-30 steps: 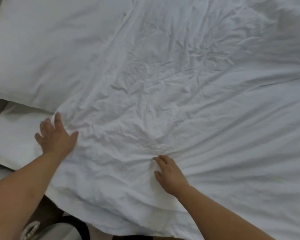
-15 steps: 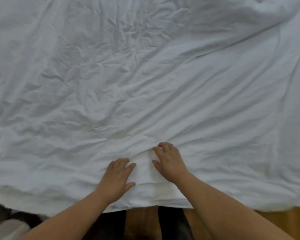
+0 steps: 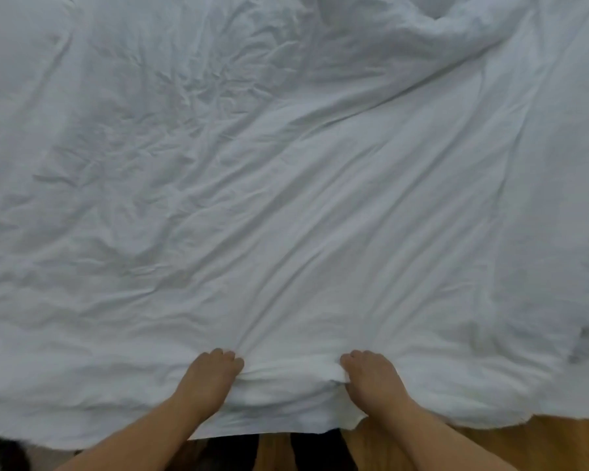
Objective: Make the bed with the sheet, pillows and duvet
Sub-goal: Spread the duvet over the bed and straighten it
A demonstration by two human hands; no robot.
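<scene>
A white, wrinkled duvet covers the whole bed and fills most of the view. Its near edge hangs over the bedside close to me. My left hand grips a bunch of the duvet near that edge, fingers curled into the cloth. My right hand grips the duvet a short way to the right, fingers curled in the same manner. A ridge of gathered fabric runs between the two hands. No pillow shows in the current view.
Wooden floor shows under the duvet's near edge at the bottom right. My dark trouser legs stand against the bedside. A dark object sits at the bottom left corner.
The view has swung right, away from the pillow. My hands moved apart and toward the near edge, and both went from lying flat on the duvet to gripping it.
</scene>
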